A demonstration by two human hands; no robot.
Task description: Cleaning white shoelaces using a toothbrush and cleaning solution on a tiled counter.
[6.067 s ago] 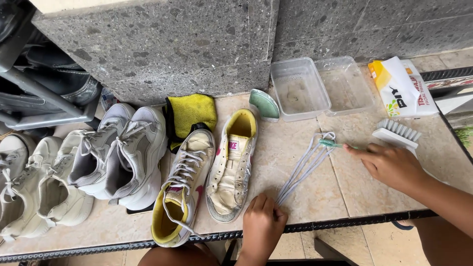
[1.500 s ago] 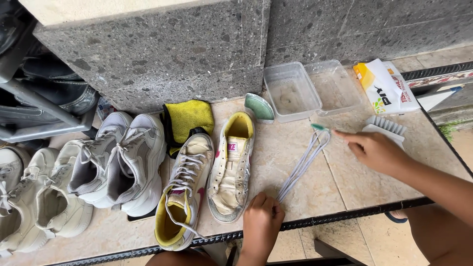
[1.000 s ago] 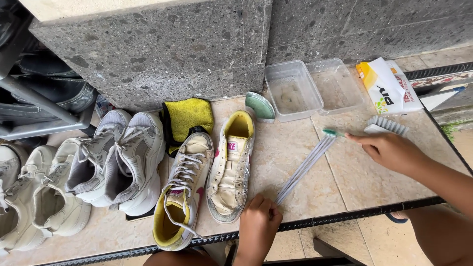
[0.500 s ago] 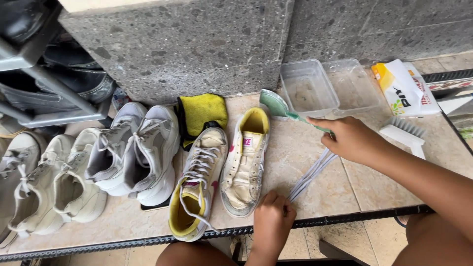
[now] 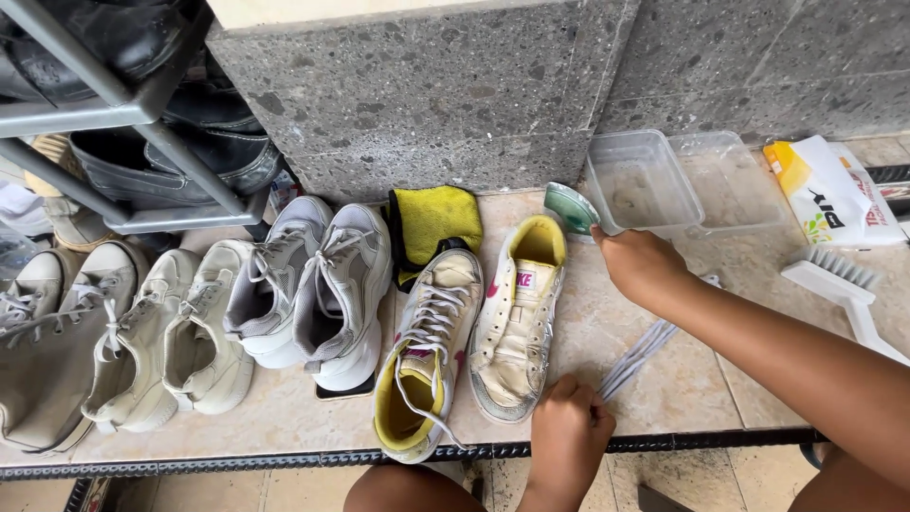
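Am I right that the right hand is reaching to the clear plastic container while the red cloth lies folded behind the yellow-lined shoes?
Not quite: the cloth is yellow, not red, as the head view shows. The right hand is at the clear plastic container, and the cloth lies behind the yellow-lined shoes.

Shoes and cleaning gear on a tiled ledge below a speckled grey stone wall (image 5: 417, 95).

Left: beige canvas sneakers (image 5: 142, 341), then grey-white leather sneakers (image 5: 313, 284). Behind: folded yellow microfibre cloth (image 5: 431, 223). Upper left: black shoes on grey metal rack (image 5: 142, 114). Far right: white scrub brush (image 5: 844, 289), white-and-yellow plastic pouch (image 5: 825, 190).
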